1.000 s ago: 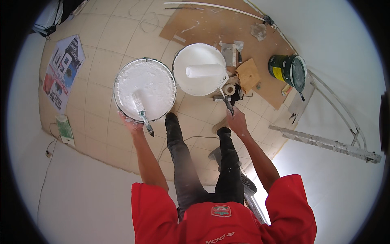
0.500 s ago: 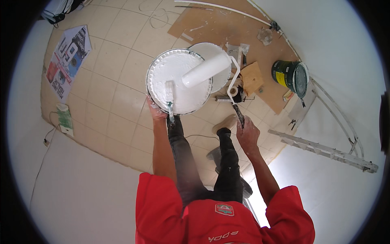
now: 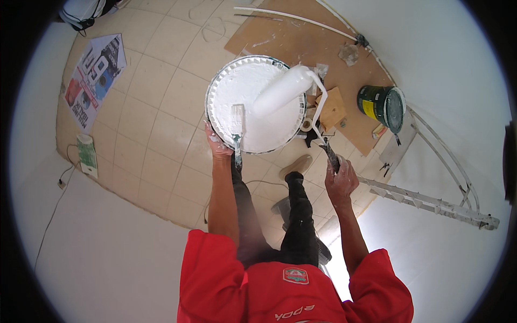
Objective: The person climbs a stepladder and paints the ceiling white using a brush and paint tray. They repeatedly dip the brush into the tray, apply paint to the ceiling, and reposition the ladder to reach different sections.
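- Tiled floor (image 3: 145,126) with pale walls; a brown sheet (image 3: 288,32) covers part of the far floor.
- Bucket (image 3: 209,102): held in front of the body, above the floor. Filled broadly across its mouth with thick white paint (image 3: 231,83); white smears coat the ribbed rim.
- Green bucket (image 3: 371,102): near the right wall, with a yellow patch on its side. Contents cannot be told.
- Left hand (image 3: 217,144): supports the bucket at its near-left side, fingers partly spread against the wall; white residue on the skin. Forearm runs almost straight ahead.
- Right hand (image 3: 341,183): wrapped in a fist round the roller's dark handle (image 3: 332,157). Forearm angles forward, well apart from the bucket.
- Roller (image 3: 285,90): sleeve white, tilted, its lower end over the paint. Contact cannot be told. The bent white frame leads from the upper end to the handle.
- Brush (image 3: 237,119): lies across the near rim, white-coated bristles over the paint, stained handle projecting outward.
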A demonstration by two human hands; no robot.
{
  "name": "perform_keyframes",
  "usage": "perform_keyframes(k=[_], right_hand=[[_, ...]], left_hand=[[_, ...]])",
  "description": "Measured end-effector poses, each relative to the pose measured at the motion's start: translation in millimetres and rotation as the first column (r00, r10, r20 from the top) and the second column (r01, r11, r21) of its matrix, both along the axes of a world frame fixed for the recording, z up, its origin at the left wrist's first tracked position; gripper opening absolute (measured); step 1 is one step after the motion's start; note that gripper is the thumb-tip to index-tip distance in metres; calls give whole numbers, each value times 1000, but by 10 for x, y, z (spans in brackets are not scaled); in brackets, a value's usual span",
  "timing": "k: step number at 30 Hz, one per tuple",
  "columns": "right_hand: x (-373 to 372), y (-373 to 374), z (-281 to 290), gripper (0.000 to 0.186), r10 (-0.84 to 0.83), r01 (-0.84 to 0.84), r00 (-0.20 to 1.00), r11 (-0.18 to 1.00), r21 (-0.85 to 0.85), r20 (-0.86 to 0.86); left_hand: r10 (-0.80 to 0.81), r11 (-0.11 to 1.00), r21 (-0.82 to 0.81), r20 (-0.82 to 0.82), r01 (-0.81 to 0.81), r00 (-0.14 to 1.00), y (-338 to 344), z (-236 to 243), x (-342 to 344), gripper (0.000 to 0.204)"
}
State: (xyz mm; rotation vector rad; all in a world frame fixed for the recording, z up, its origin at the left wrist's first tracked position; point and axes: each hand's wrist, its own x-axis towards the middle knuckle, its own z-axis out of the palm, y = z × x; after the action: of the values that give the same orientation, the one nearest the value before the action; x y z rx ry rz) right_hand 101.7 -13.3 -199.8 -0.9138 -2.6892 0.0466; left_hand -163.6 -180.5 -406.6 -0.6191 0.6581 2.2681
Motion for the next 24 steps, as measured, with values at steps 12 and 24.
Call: perform_keyframes(k=[12,24], right_hand=[[-21,-108,374,32,43,-44,998,999,-28,-42],[227,-175,401,24,-100,89,994,980,-175,-53]], left_hand=[[65,997,-33,-52,-67,997,-84,369,45,64],[69,998,10,-55,-69,996,-91,722,-81,59]])
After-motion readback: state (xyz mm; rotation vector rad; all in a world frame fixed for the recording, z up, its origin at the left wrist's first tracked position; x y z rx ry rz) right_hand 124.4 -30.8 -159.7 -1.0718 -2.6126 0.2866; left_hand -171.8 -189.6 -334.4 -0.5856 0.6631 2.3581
